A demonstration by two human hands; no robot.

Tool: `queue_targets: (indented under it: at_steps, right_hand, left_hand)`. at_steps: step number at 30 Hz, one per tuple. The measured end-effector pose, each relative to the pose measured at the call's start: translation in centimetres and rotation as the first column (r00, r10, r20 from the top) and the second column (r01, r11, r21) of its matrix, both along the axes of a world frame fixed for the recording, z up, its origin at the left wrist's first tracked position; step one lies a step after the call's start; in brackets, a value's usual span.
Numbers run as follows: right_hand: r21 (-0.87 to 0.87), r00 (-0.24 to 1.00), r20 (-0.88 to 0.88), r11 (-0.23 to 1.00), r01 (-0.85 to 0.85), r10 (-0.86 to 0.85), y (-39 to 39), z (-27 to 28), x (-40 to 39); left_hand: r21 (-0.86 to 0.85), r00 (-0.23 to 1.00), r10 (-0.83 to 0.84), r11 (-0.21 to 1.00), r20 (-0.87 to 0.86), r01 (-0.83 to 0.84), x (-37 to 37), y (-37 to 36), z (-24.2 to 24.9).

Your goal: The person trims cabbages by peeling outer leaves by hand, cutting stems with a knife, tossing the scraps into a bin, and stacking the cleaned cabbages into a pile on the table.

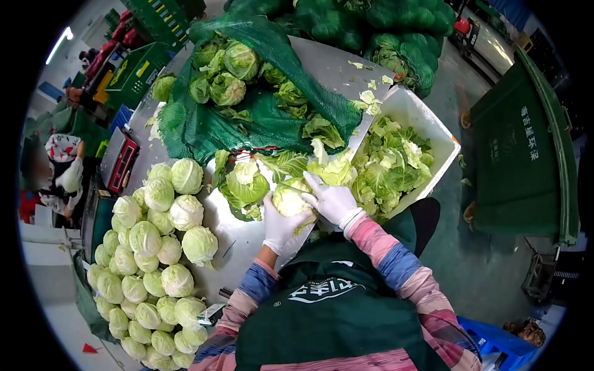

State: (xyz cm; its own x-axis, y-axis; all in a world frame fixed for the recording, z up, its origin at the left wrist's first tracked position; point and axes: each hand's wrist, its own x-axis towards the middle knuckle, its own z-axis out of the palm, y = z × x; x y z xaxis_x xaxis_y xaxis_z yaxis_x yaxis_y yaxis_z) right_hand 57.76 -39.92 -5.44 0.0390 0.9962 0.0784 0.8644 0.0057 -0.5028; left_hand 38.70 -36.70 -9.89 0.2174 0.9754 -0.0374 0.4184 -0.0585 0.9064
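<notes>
A pale green cabbage [289, 196] is in front of my body at the table's near edge. My left hand [282, 221], in a white glove, is closed around its lower left side. From the right, my white-gloved right hand [336, 201] grips the same cabbage with thumb and fingers at its upper right; the fingertips are partly hidden. Loose outer leaves [339, 170] lie just beyond my right hand. Left of the held cabbage sits another cabbage [246, 185] with darker leaves around it. A green mesh sack [204, 133] lies open behind, with several untrimmed cabbages [228, 89] inside.
Trimmed cabbages [145, 239] are piled on the left of the metal table [232, 238]. A white foam box [433, 127] of leaves stands at right. Beyond are a red scale [124, 162], full mesh sacks [331, 28] and a green bin [520, 154]. Another person [62, 164] is at far left.
</notes>
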Motion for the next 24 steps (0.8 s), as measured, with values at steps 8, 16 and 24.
queue_targets:
  at_steps: [8,16,24]
  right_hand:
    - [-0.238,0.964,0.127,0.951,-0.200,0.234,1.3,1.9,0.6]
    - [-0.317,0.999,-0.046,0.948,-0.014,0.000,3.5,-2.8,1.6]
    - [-0.406,0.887,0.106,0.794,0.452,-0.450,1.5,-6.2,6.6]
  left_hand:
    - [-0.034,0.990,-0.137,0.990,0.014,0.137,0.5,-0.2,2.6]
    - [0.001,0.964,-0.238,0.971,0.116,0.239,-1.9,-1.0,2.5]
    - [-0.219,0.912,-0.206,0.930,0.355,0.295,-3.4,0.4,3.1]
